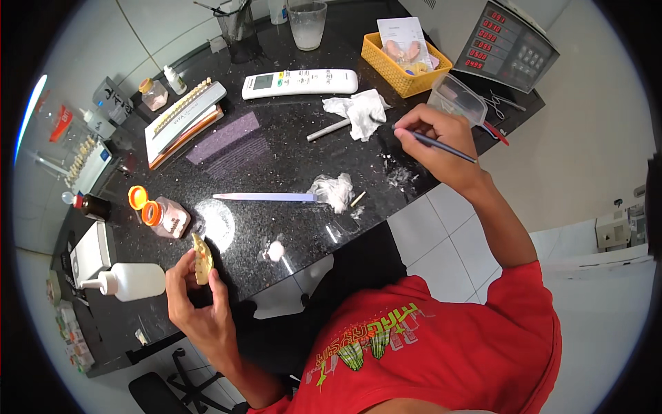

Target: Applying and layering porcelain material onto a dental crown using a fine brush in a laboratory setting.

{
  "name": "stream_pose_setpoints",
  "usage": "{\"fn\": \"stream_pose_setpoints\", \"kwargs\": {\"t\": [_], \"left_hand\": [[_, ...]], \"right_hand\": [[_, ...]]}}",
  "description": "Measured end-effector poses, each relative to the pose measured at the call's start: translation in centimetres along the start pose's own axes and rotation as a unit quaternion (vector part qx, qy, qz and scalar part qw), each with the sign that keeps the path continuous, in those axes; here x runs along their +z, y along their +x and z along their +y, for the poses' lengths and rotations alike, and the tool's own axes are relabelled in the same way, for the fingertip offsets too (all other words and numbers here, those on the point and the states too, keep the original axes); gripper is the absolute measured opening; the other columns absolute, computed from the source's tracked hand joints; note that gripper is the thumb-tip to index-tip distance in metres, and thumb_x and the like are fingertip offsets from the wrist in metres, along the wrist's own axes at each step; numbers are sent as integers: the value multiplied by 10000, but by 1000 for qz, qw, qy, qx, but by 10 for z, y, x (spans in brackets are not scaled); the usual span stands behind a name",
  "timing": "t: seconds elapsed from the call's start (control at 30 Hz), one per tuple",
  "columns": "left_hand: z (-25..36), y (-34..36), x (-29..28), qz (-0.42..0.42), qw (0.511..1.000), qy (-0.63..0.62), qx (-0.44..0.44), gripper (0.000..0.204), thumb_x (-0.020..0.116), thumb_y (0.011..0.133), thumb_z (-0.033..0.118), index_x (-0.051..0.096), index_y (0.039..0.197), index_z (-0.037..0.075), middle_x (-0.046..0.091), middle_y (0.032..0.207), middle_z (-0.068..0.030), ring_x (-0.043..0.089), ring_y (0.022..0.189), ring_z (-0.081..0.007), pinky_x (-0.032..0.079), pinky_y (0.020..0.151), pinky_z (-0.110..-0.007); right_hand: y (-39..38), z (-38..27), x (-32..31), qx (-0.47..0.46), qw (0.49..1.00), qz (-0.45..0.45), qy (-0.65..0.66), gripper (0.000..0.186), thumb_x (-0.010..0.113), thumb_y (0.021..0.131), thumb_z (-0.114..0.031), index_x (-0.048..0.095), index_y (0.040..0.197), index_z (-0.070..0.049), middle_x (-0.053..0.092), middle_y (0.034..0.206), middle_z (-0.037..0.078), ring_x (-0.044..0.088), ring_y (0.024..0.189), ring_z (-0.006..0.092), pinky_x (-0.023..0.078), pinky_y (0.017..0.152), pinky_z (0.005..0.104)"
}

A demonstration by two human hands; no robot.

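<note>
My left hand pinches a yellowish dental model with a row of teeth between thumb and fingers, over the left part of the black worktop. A small open jar with an orange flip lid and a white squeeze bottle stand close by. On the right, my right hand grips a slim dark-handled tool like a pen; its tip is too small to make out. Beside that hand lie a crumpled white tissue, partly over a grey rod, and scattered white powder.
A lilac strip touches another crumpled tissue mid-table. Behind are a white remote control, a tooth shade guide, a glass and a yellow basket. A machine with red digits stands back right.
</note>
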State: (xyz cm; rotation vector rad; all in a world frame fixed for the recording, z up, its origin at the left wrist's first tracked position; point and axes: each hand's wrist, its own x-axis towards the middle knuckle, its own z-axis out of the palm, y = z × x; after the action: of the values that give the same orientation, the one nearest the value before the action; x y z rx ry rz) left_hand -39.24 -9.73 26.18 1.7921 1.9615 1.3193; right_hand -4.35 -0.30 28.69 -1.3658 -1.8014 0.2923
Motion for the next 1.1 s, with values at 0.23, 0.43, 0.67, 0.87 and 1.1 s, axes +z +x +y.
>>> {"fn": "stream_pose_setpoints", "kwargs": {"t": [0.23, 0.43, 0.67, 0.87, 1.1], "left_hand": [[7, -7, -2, 9, 998, 45, 32, 265, 635, 833, -8, 614, 1098, -4, 639, 947, -75, 595, 793, -120, 476, 735, -252], [-10, 2, 7, 54, 998, -7, 25, 239, 686, 768, -4, 633, 1000, -23, 640, 870, -100, 629, 779, -162, 496, 717, -274], [1, -8, 8, 73, 977, -194, -40, 255, 676, 784, -25, 635, 1034, -52, 650, 913, -81, 617, 824, -106, 492, 756, -230], [33, -23, 12, 71, 937, -332, -83, 306, 676, 810, -38, 582, 1098, -78, 622, 1023, -109, 607, 921, -130, 472, 841, -239], [43, -35, 15, 108, 948, -298, 25, 306, 693, 787, -50, 607, 1080, -72, 608, 1033, -132, 613, 969, -158, 501, 843, -260]], "right_hand": [[12, 11, -3, -61, 997, -45, -10, 113, 670, 822, -55, 668, 929, -17, 654, 838, 42, 600, 734, 92, 465, 666, 218], [4, 23, 12, -94, 995, 12, -19, 97, 645, 846, -82, 652, 924, -25, 649, 816, 45, 592, 724, 113, 461, 663, 240], [-3, -16, 14, -45, 991, 65, 106, 220, 505, 952, -92, 629, 1099, 14, 656, 918, 74, 566, 704, 93, 463, 653, 218], [-25, -101, 80, -61, 920, -124, 365, 382, 672, 865, -122, 576, 1211, 6, 667, 1051, 148, 663, 907, 186, 557, 770, 283], [-28, -127, 113, 3, 826, -266, 497, 479, 717, 810, -35, 548, 1257, -11, 647, 1036, 119, 650, 915, 143, 552, 771, 241]]}}
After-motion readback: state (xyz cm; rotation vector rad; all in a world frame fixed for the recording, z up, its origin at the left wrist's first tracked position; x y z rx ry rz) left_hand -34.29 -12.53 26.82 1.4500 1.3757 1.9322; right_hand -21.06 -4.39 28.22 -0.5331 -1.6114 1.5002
